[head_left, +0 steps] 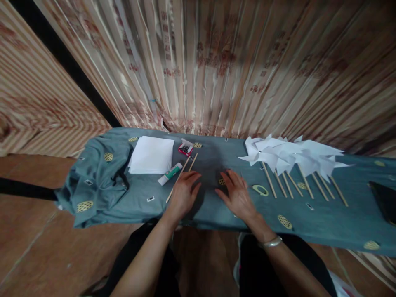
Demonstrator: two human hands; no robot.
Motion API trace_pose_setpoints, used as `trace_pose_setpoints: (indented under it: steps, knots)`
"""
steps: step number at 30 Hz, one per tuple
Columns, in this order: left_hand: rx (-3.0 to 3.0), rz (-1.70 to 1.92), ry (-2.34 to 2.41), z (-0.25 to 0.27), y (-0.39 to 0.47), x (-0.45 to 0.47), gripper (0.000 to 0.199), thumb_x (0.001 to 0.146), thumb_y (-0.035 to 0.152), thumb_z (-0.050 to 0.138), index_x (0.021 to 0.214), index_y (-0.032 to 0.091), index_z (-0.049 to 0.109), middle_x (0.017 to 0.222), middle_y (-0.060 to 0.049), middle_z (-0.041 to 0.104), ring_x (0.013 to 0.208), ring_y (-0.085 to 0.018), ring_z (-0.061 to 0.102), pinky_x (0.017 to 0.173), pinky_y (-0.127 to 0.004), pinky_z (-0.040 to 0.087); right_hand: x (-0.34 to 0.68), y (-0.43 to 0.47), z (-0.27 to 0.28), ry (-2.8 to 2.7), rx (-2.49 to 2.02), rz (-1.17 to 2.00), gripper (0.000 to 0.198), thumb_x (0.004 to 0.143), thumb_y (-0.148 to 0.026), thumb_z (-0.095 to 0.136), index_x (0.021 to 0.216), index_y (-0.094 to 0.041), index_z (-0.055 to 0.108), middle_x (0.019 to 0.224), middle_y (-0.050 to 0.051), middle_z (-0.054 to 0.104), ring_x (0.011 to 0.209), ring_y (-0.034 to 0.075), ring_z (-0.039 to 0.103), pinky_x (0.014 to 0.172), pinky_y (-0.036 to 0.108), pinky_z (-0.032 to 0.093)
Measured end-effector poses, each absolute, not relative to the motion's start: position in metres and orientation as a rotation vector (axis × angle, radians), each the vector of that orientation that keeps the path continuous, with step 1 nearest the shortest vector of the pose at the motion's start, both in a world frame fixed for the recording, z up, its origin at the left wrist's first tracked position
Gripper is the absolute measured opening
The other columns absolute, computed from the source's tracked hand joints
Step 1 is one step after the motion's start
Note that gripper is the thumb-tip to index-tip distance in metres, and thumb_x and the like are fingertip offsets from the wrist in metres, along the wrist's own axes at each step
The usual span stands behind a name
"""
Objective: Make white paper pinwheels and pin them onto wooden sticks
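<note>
My left hand [185,192] rests with its fingers apart over the near part of two thin wooden sticks [178,178]; whether it touches them I cannot tell. Just left of the sticks lies a glue stick [170,174] with a green and white label. My right hand [239,196] is low over the cloth with its fingers spread, holding nothing. Right beside it shows the yellow-green handle of what looks like scissors [260,190], partly hidden by the hand. Farther right, several white paper pinwheels [291,154] on wooden sticks lie overlapping in a row.
A stack of white square paper [151,154] lies at the left, with a small open red box [185,147] of tiny dark pieces to its right. The grey-green cloth [213,154] is bunched at its left end. A dark flat device [383,202] lies at the right edge. Behind hangs a pleated curtain [210,70].
</note>
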State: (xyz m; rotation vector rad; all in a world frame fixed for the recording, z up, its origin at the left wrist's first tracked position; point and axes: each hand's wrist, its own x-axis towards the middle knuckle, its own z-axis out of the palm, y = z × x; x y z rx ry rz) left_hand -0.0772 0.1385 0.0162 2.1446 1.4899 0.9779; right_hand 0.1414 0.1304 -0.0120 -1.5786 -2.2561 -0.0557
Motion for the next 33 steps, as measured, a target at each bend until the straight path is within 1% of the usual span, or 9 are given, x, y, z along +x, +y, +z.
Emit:
trace_pose_setpoints:
  steps: [8,14,19,24,26,27,30,32,33]
  knots:
    - [2.044,1.151,1.68,0.014,0.148,-0.128,0.026,0.087,0.022,0.057,0.109,0.018,0.07,0.116,-0.01,0.068,0.109,-0.025,0.062,0.099,-0.044,0.051,0.137,0.126,-0.021,-2.277,-1.648,-0.13,0.051,0.096,-0.042,0.045,0.132,-0.008,0.056,0.138,0.022,0.055,0.13,0.034,0.048,0.105,0.049,0.04]
    - [2.036,1.039,1.766,0.005,0.158,-0.152,0.028,0.083,0.018,0.057,0.108,0.019,0.07,0.118,-0.009,0.068,0.109,-0.027,0.061,0.098,-0.046,0.05,0.139,0.137,-0.004,-2.34,-1.696,0.044,0.045,0.094,-0.037,0.049,0.128,-0.01,0.059,0.135,0.021,0.058,0.126,0.033,0.053,0.102,0.05,0.043]
    - [2.064,0.887,1.758,0.003,0.16,-0.156,0.034,0.08,0.012,0.054,0.11,0.018,0.068,0.114,-0.009,0.071,0.105,-0.026,0.063,0.097,-0.046,0.051,0.121,0.174,0.041,-2.403,-1.661,0.187,0.05,0.089,-0.024,0.051,0.136,-0.007,0.05,0.135,0.023,0.057,0.124,0.032,0.056,0.1,0.047,0.047]
    - [2.081,0.833,1.764,0.004,0.158,-0.147,0.039,0.078,0.006,0.052,0.112,0.017,0.066,0.112,-0.01,0.071,0.104,-0.025,0.064,0.094,-0.044,0.052,0.066,0.226,0.117,-2.362,-1.285,0.131,0.05,0.091,-0.023,0.047,0.14,-0.01,0.045,0.139,0.017,0.056,0.13,0.028,0.05,0.108,0.044,0.04]
    - [2.077,0.807,1.747,0.004,0.158,-0.143,0.037,0.078,0.006,0.053,0.112,0.017,0.066,0.113,-0.01,0.07,0.104,-0.025,0.064,0.095,-0.043,0.051,0.037,0.24,0.14,-2.352,-1.236,0.101,0.045,0.092,-0.019,0.045,0.136,-0.009,0.049,0.137,0.016,0.058,0.126,0.027,0.053,0.106,0.041,0.04]
    - [2.077,0.798,1.735,0.005,0.158,-0.141,0.037,0.078,0.006,0.054,0.111,0.018,0.066,0.113,-0.01,0.07,0.104,-0.025,0.064,0.096,-0.043,0.051,0.023,0.244,0.147,-2.384,-1.237,0.111,0.04,0.093,-0.017,0.043,0.13,-0.01,0.055,0.131,0.015,0.062,0.12,0.026,0.057,0.103,0.039,0.042]
    - [2.106,0.817,1.692,0.009,0.157,-0.136,0.04,0.077,0.005,0.055,0.114,0.017,0.064,0.117,-0.01,0.068,0.108,-0.025,0.062,0.098,-0.044,0.05,-0.018,0.246,0.149,-2.646,-1.267,0.178,0.032,0.094,-0.015,0.04,0.099,-0.012,0.071,0.105,0.013,0.073,0.101,0.024,0.066,0.09,0.034,0.047]
    - [2.145,0.869,1.665,0.012,0.156,-0.132,0.041,0.076,0.007,0.057,0.117,0.015,0.063,0.122,-0.013,0.064,0.114,-0.027,0.057,0.1,-0.047,0.048,-0.038,0.242,0.138,-2.753,-1.337,0.213,0.029,0.094,-0.017,0.044,0.094,-0.011,0.072,0.101,0.014,0.074,0.098,0.024,0.067,0.085,0.033,0.048]
    - [2.168,0.89,1.651,0.013,0.155,-0.128,0.04,0.077,0.008,0.057,0.116,0.013,0.063,0.122,-0.014,0.064,0.117,-0.029,0.055,0.101,-0.048,0.047,-0.046,0.24,0.13,-2.774,-1.317,0.226,0.029,0.095,-0.021,0.045,0.096,-0.011,0.072,0.103,0.015,0.074,0.098,0.025,0.067,0.085,0.033,0.048]
